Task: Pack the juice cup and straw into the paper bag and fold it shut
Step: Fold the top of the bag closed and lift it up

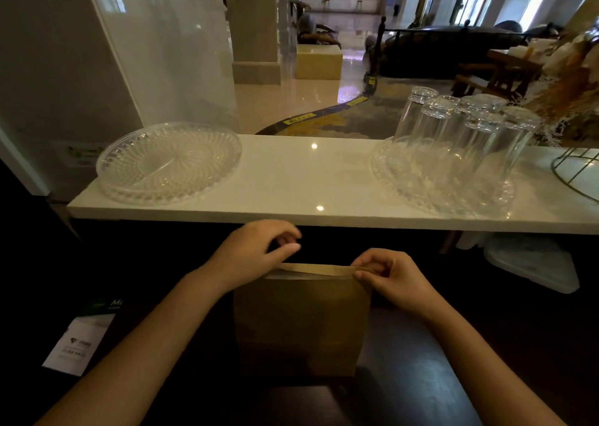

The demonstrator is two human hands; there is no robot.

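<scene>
A brown paper bag (301, 322) stands upright on the dark lower counter, straight in front of me. Its top edge is bent over into a narrow fold. My right hand (389, 279) pinches the right end of that fold between thumb and fingers. My left hand (256, 250) is curled at the bag's top left corner, fingertips bent above the edge; whether it grips the paper is unclear. The juice cup and the straw are out of sight, and the bag's inside is hidden.
A white raised counter (317, 179) runs across behind the bag. On it sit an empty clear glass plate (168, 163) at the left and a glass tray with several upturned glasses (453, 140) at the right. A leaflet (81, 338) lies at the lower left.
</scene>
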